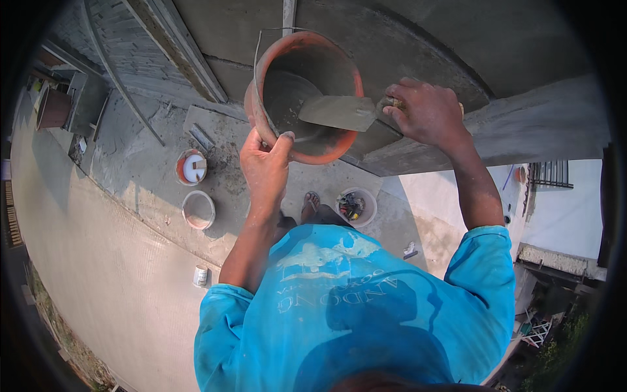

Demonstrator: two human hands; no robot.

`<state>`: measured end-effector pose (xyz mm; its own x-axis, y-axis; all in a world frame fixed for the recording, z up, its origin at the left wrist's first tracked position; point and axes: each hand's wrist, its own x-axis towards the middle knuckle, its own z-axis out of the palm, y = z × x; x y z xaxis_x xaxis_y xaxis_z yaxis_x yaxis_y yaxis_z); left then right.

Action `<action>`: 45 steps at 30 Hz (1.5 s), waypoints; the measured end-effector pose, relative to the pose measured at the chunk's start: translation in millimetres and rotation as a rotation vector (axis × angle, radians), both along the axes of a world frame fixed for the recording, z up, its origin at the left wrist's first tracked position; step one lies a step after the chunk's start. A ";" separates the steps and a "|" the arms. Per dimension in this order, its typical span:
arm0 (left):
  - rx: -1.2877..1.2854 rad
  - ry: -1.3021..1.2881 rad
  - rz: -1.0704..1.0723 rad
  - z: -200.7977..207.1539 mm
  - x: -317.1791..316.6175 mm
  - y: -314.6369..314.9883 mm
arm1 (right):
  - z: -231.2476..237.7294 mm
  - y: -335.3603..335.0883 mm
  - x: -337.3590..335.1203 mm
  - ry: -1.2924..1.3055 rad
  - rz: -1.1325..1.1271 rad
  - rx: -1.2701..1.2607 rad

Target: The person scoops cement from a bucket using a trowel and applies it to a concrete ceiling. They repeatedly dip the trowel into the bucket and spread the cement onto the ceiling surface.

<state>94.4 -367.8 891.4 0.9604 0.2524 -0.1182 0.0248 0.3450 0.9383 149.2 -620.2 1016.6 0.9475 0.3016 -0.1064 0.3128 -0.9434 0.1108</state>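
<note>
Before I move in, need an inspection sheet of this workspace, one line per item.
Surface: grey rendered wall ahead; concrete floor below, stained and littered in places.
Items in hand: orange bucket with grey residue inside; trowel, its blade across the bucket's mouth, contact with the contents unclear.
Clutter: bucket of white liquid, pale round tub, white tool bucket, small white container.
Hands: left hand grips the orange bucket's rim; right hand grips the trowel's handle.
Cables: nothing seen.
Surroundings: dark metal grille at right, greenery lower right.
</note>
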 end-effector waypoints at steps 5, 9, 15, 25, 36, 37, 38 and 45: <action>0.232 -0.099 0.008 -2.6 -6.4 -10.5 | -45.7 8.4 5.1 0.028 0.055 0.035; 0.222 -0.140 0.064 3.8 -7.9 -15.7 | -72.2 2.3 11.0 -0.111 0.100 0.175; -0.125 -0.041 0.083 0.8 10.1 -3.9 | -66.3 -22.8 18.6 -0.369 0.128 0.227; -0.206 0.095 0.130 -13.8 2.1 3.3 | 86.9 -46.5 67.4 -0.036 0.316 0.628; -0.172 0.135 0.194 -16.4 -13.4 4.5 | 188.3 -34.6 141.4 -0.168 0.021 0.777; -0.161 0.133 0.193 -16.7 -13.9 4.7 | 185.1 -38.4 136.8 -0.196 0.041 0.747; -0.154 0.127 0.186 -18.5 -13.0 4.8 | 177.5 -45.3 132.8 -0.230 0.057 0.711; -0.114 0.045 0.158 8.7 -10.6 -6.7 | 56.3 -24.0 53.0 -0.206 0.166 0.083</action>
